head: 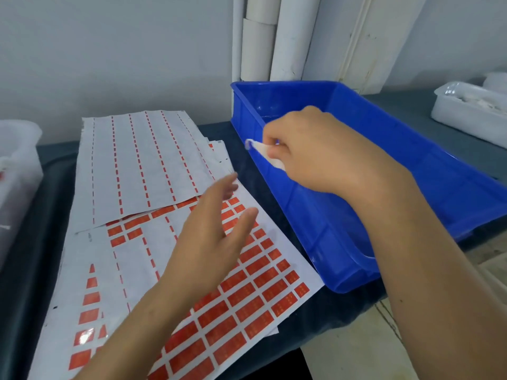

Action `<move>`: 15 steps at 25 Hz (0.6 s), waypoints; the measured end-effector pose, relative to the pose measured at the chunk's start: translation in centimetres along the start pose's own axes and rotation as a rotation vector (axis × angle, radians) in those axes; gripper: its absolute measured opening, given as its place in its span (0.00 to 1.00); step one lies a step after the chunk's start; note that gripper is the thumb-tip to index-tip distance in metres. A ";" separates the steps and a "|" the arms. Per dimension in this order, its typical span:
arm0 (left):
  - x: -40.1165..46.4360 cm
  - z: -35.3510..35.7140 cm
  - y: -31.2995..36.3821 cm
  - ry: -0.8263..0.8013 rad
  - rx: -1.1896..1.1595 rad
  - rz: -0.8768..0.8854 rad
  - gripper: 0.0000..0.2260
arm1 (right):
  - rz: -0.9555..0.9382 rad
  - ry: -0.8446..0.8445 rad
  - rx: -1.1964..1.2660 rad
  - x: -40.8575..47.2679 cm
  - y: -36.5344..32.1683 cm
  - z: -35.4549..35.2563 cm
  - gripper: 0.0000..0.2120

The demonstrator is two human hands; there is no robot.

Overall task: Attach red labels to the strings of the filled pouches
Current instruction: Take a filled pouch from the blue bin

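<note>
Looking down, we see our left hand (211,242) flat and open over the sheet of red labels (247,297) on the dark table (41,270), holding nothing. Its blurry fingertips hide some labels. Farther off, our right hand (315,152) pinches a small white pouch (263,152) over the blue tray (411,187). We cannot make out its string. White rolls (274,37) lean on the wall.

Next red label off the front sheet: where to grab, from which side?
Judging by the gaps, take a label in the right-edge column of the front sheet, beside the blue bin. Pinch a corner from the right; the open left hand hovers over the middle.
</note>
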State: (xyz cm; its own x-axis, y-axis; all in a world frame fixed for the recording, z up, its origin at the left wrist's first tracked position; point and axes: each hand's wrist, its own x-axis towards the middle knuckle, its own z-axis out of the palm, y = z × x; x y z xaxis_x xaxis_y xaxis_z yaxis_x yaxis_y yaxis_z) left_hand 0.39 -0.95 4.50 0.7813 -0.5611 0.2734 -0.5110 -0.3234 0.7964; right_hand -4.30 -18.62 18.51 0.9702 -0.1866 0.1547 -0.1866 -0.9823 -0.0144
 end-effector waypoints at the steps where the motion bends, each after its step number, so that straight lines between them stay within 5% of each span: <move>1: 0.2 -0.9 -0.2 0.041 -0.054 0.012 0.29 | -0.065 0.000 0.075 0.4 -1.2 0.0 0.08; 7: -0.3 -6.0 -4.0 0.220 -0.186 -0.108 0.19 | -0.308 -0.211 0.460 3.8 -8.0 4.6 0.06; 15: -2.3 -7.9 -9.9 0.264 -0.232 -0.263 0.17 | -0.169 -0.234 0.765 5.9 -11.5 14.1 0.05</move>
State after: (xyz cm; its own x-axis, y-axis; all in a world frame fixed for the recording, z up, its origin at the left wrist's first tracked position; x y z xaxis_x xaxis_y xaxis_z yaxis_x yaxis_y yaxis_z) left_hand 6.49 9.58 0.20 0.9543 -0.2587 0.1496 -0.2119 -0.2332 0.9491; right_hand 5.72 -8.63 5.66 0.9987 0.0497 0.0061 0.0401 -0.7198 -0.6930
